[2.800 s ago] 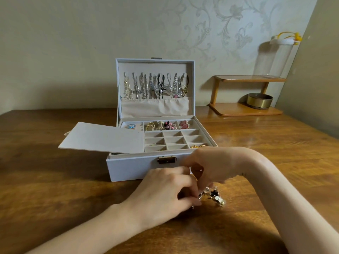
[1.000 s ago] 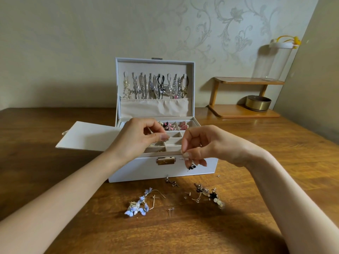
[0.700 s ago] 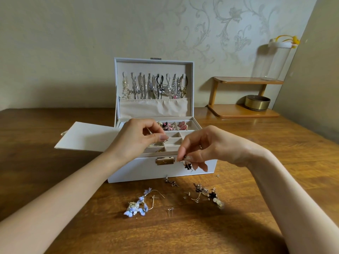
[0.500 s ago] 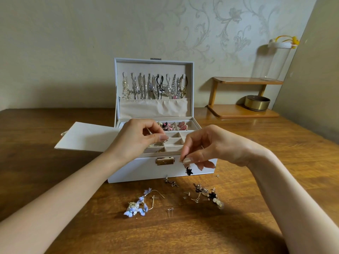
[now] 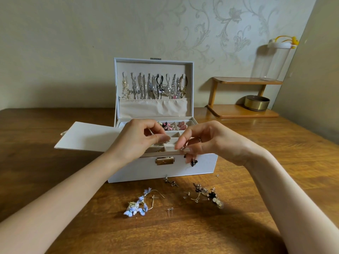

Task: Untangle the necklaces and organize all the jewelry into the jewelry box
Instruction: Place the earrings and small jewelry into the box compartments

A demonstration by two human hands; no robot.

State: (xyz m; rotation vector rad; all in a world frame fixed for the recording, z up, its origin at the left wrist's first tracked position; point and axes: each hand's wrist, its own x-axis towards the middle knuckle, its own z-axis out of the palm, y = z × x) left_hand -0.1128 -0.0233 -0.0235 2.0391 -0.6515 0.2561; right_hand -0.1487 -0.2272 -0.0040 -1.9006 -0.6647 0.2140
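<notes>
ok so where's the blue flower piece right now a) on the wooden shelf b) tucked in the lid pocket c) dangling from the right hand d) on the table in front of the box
d: the blue flower piece lies loose on the table, in front of the open jewelry box.

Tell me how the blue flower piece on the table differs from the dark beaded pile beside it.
Colour: the blue flower piece has pale blue petals; the dark beaded pile mixes black and pale beads. Shape: the blue flower piece sends out a long curved gold wire; the dark beaded pile stretches in a slanting line. Both lie loose on the table before the jewelry box, with no hand on them.
</notes>
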